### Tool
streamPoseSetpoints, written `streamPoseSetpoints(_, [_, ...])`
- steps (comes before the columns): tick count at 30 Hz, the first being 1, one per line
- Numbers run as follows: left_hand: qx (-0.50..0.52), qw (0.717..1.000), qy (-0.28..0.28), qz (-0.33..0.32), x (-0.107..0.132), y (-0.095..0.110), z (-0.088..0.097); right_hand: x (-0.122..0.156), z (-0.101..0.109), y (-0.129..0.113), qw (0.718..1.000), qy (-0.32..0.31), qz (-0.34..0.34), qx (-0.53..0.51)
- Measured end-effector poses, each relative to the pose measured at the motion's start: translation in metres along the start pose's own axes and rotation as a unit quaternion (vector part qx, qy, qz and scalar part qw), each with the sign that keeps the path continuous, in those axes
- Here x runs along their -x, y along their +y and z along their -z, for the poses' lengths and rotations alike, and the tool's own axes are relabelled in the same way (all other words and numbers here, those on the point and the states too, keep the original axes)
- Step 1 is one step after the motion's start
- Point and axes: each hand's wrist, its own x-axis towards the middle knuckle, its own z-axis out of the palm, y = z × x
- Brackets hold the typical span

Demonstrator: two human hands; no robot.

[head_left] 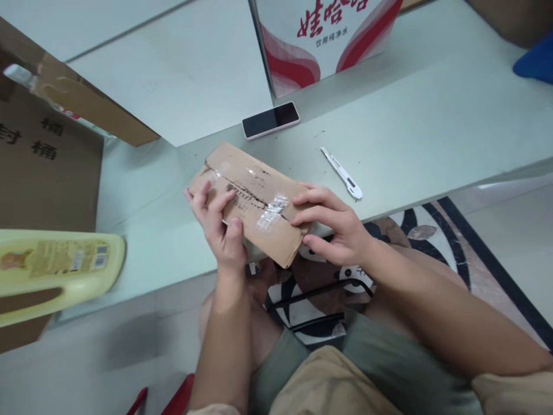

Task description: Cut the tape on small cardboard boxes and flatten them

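A small brown cardboard box (253,196) with torn clear tape along its top seam rests at the near edge of the pale table (432,115). My left hand (218,222) grips its left end, fingers curled over the top flap. My right hand (334,222) holds the right end, fingers bent over the top and the thumb under the corner. A white utility knife (342,173) lies on the table just right of the box, apart from both hands.
A phone (271,120) lies face up behind the box. A red-and-white printed carton (324,40) stands at the back. A large brown carton (43,161) and a yellow bottle (56,271) fill the left. A blue object (536,60) sits far right.
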Motion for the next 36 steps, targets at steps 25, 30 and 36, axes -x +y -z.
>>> streamPoseSetpoints(25, [-0.037, 0.994, 0.008, -0.101, 0.029, 0.047, -0.014, 0.001, 0.004, 0.001, 0.999, 0.006, 0.004, 0.039])
streamPoseSetpoints(30, [-0.015, 0.995, 0.011, -0.094, 0.027, 0.047, -0.016, 0.003, 0.022, 0.019, 0.951, 0.093, -0.186, 0.228])
streamPoseSetpoints(36, [-0.024, 0.996, 0.004, -0.090, 0.027, 0.047, -0.016, 0.007, 0.043, 0.047, 0.810, -0.067, -0.399, 0.425])
